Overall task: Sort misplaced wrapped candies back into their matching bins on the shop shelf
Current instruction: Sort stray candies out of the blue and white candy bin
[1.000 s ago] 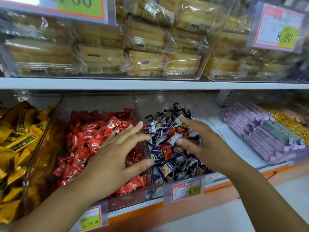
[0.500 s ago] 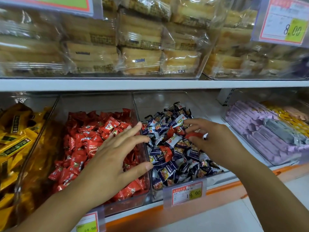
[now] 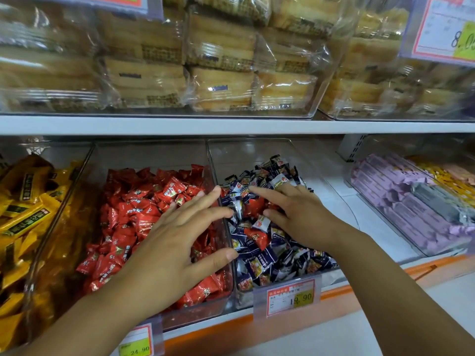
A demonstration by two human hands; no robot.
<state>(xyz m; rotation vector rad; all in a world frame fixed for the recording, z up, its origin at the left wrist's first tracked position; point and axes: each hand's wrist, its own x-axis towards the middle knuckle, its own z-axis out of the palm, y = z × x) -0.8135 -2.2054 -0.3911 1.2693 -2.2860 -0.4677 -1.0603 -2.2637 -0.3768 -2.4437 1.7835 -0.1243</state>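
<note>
My right hand (image 3: 300, 214) is down in the clear bin (image 3: 290, 150) of dark blue wrapped candies (image 3: 267, 255). Its forefinger stretches left and its thumb lies below. A red wrapped candy (image 3: 253, 206) sits pinched between them. A second red candy (image 3: 255, 237) lies among the blue ones just under the hand. My left hand (image 3: 177, 240) hovers flat, fingers spread, over the neighbouring bin (image 3: 154, 155) of red candies (image 3: 123, 222) and holds nothing. Its thumb reaches over the wall between the two bins.
A bin of yellow packets (image 3: 23, 201) stands at the left. A tray of purple bars (image 3: 401, 201) is at the right. Bagged cakes (image 3: 221, 80) fill the shelf above. Price tags (image 3: 290, 299) hang off the orange shelf edge (image 3: 372, 286).
My right hand reached deeper into the blue bin and pinched a red wrapper, then slid left onto the red candy there. My left hand stayed over the red bin. The camera dipped slightly.
</note>
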